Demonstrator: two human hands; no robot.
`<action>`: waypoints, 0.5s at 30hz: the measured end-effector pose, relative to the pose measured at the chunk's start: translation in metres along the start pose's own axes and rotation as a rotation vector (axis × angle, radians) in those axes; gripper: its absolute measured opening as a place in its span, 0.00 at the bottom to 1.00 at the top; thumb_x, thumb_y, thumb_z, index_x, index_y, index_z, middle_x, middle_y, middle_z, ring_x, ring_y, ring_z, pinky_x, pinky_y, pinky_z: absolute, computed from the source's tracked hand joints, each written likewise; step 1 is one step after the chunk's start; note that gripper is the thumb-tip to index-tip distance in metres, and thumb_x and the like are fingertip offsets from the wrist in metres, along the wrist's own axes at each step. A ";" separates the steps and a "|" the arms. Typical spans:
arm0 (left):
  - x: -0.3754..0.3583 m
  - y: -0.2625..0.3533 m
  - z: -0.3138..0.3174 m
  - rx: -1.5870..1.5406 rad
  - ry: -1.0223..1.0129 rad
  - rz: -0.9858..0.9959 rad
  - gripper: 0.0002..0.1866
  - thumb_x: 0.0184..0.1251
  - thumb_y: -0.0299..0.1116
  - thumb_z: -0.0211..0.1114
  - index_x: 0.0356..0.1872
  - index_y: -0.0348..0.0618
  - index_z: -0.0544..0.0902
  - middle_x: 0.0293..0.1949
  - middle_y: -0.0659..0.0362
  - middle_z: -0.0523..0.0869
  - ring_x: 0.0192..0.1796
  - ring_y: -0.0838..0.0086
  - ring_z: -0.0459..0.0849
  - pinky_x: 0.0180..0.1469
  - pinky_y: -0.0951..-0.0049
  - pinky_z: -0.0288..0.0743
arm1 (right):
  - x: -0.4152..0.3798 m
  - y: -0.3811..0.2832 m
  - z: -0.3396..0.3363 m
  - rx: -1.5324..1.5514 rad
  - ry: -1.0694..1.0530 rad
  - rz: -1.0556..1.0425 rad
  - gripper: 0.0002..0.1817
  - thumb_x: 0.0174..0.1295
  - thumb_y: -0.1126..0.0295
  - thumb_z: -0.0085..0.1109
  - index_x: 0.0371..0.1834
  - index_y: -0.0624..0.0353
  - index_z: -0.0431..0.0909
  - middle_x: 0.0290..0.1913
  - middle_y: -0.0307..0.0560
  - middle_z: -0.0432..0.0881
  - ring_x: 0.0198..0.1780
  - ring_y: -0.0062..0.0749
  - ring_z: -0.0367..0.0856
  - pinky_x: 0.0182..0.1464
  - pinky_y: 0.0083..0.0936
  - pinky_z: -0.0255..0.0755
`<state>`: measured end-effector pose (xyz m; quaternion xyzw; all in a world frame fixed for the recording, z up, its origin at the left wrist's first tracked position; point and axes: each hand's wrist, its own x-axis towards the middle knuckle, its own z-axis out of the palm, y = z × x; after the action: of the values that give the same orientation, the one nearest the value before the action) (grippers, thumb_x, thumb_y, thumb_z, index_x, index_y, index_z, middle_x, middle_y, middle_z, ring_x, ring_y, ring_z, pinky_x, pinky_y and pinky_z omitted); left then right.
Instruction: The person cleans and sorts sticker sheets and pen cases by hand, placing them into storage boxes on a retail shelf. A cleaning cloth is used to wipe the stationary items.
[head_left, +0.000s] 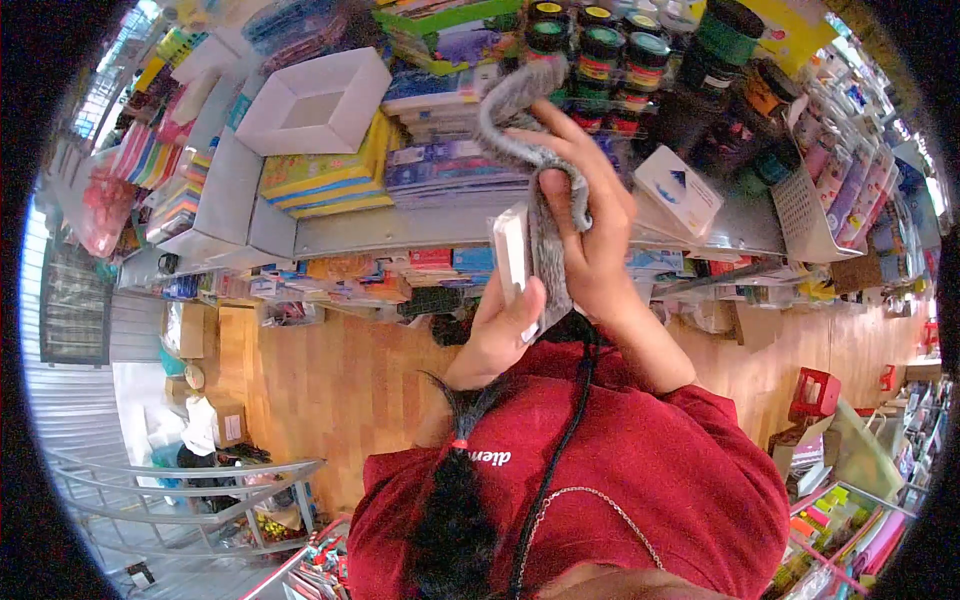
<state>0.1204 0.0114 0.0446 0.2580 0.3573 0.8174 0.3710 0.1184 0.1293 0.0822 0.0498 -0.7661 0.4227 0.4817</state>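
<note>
My left hand point(498, 325) is closed around a thin white pack point(512, 248), which looks wrapped in clear plastic. It is held up on edge, just in front of the shelf. My right hand point(592, 215) grips a fuzzy grey cloth point(550, 215) and presses it along the right side of the pack. The cloth's upper end point(515, 95) bends over loosely towards the shelf goods. My fingers and the cloth cover much of the pack's right face.
On the shelf are an open white box point(315, 105), yellow packs point(330, 175), dark paint jars point(600, 55) and a small white box point(678, 192). Below it runs a lower shelf of books point(380, 285). A metal railing point(190, 500) stands at lower left, a red stool point(815, 390) at right.
</note>
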 end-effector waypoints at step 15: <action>0.039 -0.007 0.004 0.132 -0.036 0.258 0.43 0.59 0.51 0.52 0.66 0.33 0.44 0.67 0.44 0.47 0.69 0.60 0.49 0.67 0.64 0.44 | -0.043 0.082 -0.222 -0.941 0.441 0.013 0.14 0.50 0.78 0.57 0.41 0.64 0.68 0.41 0.51 0.72 0.48 0.44 0.70 0.57 0.35 0.59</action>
<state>0.1030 0.0469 0.0475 0.3401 0.3674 0.8284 0.2515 0.2554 0.3218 0.0390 -0.2672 -0.7538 0.0362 0.5992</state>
